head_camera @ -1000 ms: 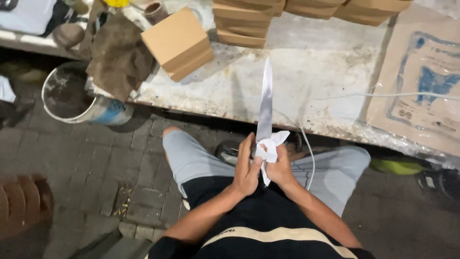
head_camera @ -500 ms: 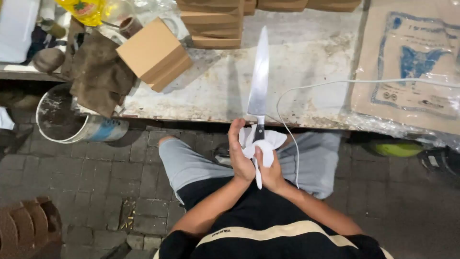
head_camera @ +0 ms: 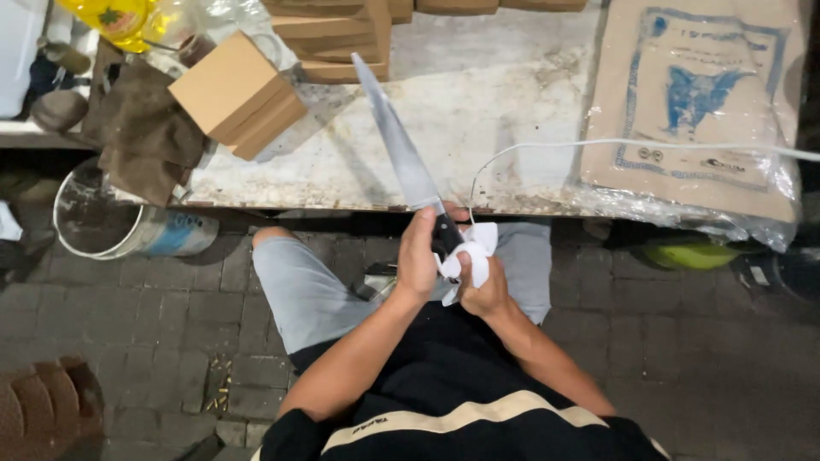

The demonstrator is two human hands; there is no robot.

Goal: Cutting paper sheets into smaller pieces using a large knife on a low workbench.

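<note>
A long kitchen knife points up and away from me, its blade tilted to the left over the table edge. My left hand is closed around its dark handle. My right hand presses a crumpled white cloth against the handle just below the blade. Both hands meet above my lap, where I sit in grey shorts and a black top.
A worn white table carries cardboard boxes, a brown rag, a plastic-wrapped paper sack and a white cable. A metal bucket stands on the brick floor at left. A yellow bottle sits at the far left.
The blade has swung from upright to leaning left. My hands have kept their hold at the handle, with the white cloth shifted to the right side of it.
</note>
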